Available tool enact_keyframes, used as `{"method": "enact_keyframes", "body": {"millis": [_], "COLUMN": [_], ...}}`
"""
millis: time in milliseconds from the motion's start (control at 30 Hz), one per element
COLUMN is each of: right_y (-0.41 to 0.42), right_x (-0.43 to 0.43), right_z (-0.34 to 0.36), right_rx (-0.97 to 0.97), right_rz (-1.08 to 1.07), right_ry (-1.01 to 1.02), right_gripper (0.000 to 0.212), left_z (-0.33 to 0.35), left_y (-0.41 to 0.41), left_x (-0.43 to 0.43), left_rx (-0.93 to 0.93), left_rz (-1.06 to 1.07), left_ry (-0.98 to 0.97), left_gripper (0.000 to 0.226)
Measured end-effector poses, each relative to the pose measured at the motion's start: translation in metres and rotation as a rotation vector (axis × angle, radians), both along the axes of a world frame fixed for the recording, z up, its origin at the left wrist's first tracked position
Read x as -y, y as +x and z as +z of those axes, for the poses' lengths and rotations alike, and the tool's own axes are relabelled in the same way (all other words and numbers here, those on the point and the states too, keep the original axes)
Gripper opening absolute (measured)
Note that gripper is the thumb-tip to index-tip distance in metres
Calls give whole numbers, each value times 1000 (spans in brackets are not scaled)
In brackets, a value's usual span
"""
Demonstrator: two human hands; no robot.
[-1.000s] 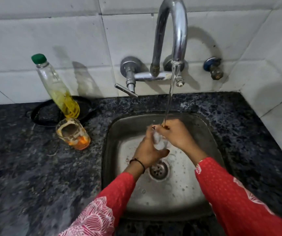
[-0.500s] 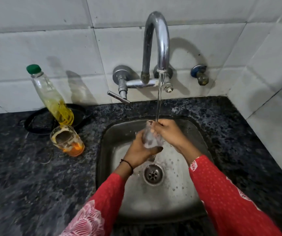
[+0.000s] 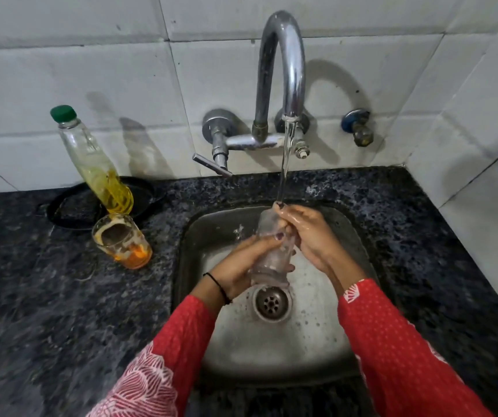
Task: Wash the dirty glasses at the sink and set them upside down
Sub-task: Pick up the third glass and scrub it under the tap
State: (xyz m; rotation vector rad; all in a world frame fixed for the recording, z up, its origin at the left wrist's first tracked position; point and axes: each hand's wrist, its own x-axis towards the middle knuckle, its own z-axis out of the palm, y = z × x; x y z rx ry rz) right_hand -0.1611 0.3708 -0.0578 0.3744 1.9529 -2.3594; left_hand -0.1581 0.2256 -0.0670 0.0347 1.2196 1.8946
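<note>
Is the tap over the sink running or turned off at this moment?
Running. A thin stream of water falls from the spout of the tap onto the glass held by both hands over the sink.

Clear glass (image 3: 271, 254) tilted over sink (image 3: 316, 350); dirty orange-stained glass (image 3: 121, 240) upright on counter.

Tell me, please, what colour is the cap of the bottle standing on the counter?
The cap is green; the head view shows it clearly, on the bottle left of the sink.
</note>
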Motion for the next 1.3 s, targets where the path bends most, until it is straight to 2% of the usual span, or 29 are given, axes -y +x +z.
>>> {"method": "enact_keyframes", "body": {"millis": [33, 67, 100, 167, 200, 233, 267, 333, 367, 400, 433, 467, 533, 567, 600, 633, 667, 733, 767, 800, 833, 900, 933, 967, 1033, 1100, 1133, 1200, 1300], "right_y": [0, -2, -5, -11, -12, -12, -10, -5, -3, -2, -4, -6, -11, -11, -11, -9, -7, -2, -1, -1, -3, -7, -8, -7, -5, -3, -2, 2, 14], "right_x": [-2, -2, -1, 5, 8, 10, 11, 7, 6, 5, 4, 5, 7, 9, 11, 11, 10, 9, 8, 8, 7, 9, 10, 11, 10, 9, 11, 16, 21], "right_z": [0, 1, 2, 2, 2, 2, 3, 4, 6, 7, 8, 8, 7, 7, 6, 5, 3, 0, -1, -2, -3, -3, -3, -3, -2, -2, -3, -10, -12], "right_rx": [8, 14, 18, 11, 18, 28, 26, -4, -16, -21, -11, 2, 40, 53, 54, 44, 28, -6, -11, -12, -3, 21, 25, 14, -33, -74, -87, -74, 70], "right_rz": [17, 53, 97, 176, 178, 152, 106, 26, 5, -4, 2, 28, 110, 131, 120, 80, 30, -40, -49, -40, -19, 30, 38, 29, -50, -147, -184, -188, -83], "right_ry": [-38, 54, 236, 544, 582, 540, 433, 155, 55, 28, 97, 227, 458, 499, 488, 430, 341, 150, 124, 169, 257, 427, 458, 446, 331, 240, 245, 320, 337], "right_gripper": [22, 24, 23, 30, 33, 33, 31, 27, 26, 25, 26, 28, 33, 34, 33, 32, 30, 23, 22, 24, 27, 36, 39, 39, 36, 29, 25, 12, 49], "left_z": [1, -3, -6, -18, -24, -26, -20, -6, -2, 0, 0, -3, -12, -17, -18, -19, -17, -7, -3, -3, -1, -7, -11, -13, -11, -6, -8, -16, -24], "left_y": [-1, -1, 0, -1, 0, -1, -1, -4, -6, -7, -7, -6, -11, -12, -12, -12, -13, -12, -10, -10, -8, -9, -8, -7, -10, -14, -15, -16, -8], "left_x": [2, 1, -1, -7, -9, -9, -7, 0, 5, 9, 9, 7, 3, 1, 1, 1, 4, 9, 11, 11, 9, 1, -2, -3, -1, 5, 7, 4, -5], "left_rx": [18, -44, -181, -509, -576, -580, -503, -180, -30, 27, -16, -189, -725, -876, -863, -745, -557, -136, -35, -46, -194, -714, -885, -916, -603, -264, -176, -129, -128], "left_rz": [-6, 25, 76, 134, 141, 151, 164, 117, 86, 51, 41, 59, 2, -14, 1, 22, 46, 24, -20, -37, -46, -75, -55, -17, 24, 3, 10, 141, 315], "left_ry": [36, -8, -148, -514, -609, -606, -511, -158, 3, 87, 66, -77, -576, -729, -700, -557, -388, -125, -53, -75, -185, -638, -789, -752, -357, -183, -173, -250, -342], "left_gripper": [28, 26, 24, 48, 64, 69, 62, 43, 43, 46, 49, 53, 71, 79, 84, 86, 86, 69, 60, 57, 59, 77, 85, 87, 76, 55, 45, 51, 56]}}
